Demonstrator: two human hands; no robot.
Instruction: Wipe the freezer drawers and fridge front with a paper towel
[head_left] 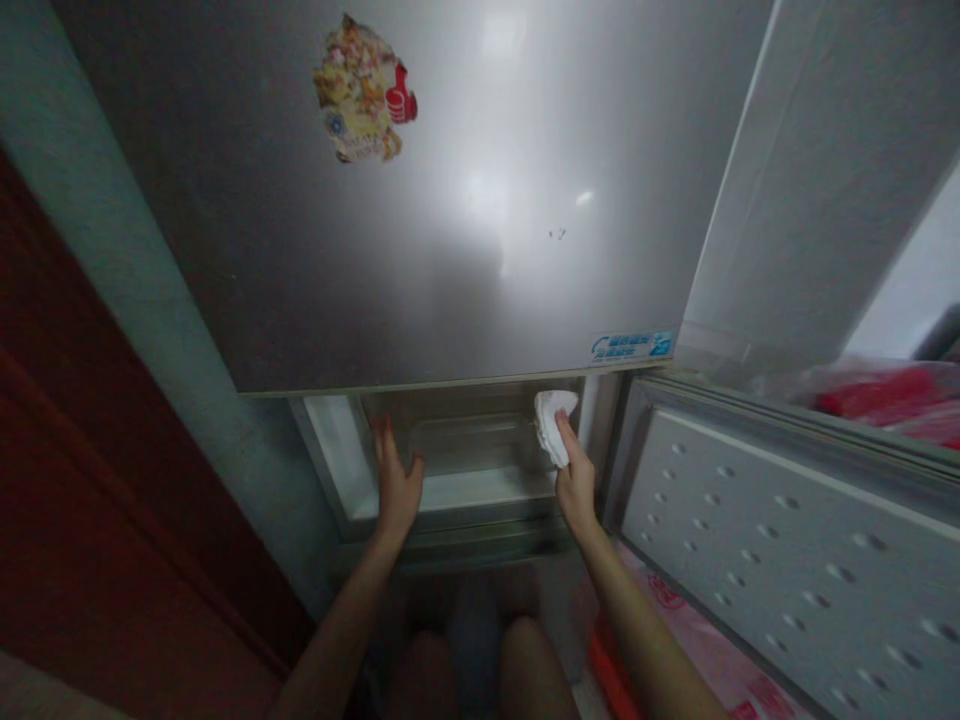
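Note:
Gripped in my right hand [576, 485] is a folded white cloth [553, 425], near the right side of an opened lower refrigerator compartment [465, 492]. My left hand [398, 480] is at the compartment's left side, its fingers stretched and thumb apart, holding nothing. Its fingertips are close to a clear drawer or tray [472, 440] inside; whether they touch it I cannot tell. The back of the compartment is dark and hidden under the upper door.
A closed silver upper door [465, 200] with a food sticker [361, 95] hangs above. To the right the lower door [750, 540] stands swung out. Pink plastic bags [697, 625] lie below it, red bagged items [877, 395] beyond. A reddish-brown wooden panel [112, 480] borders the left.

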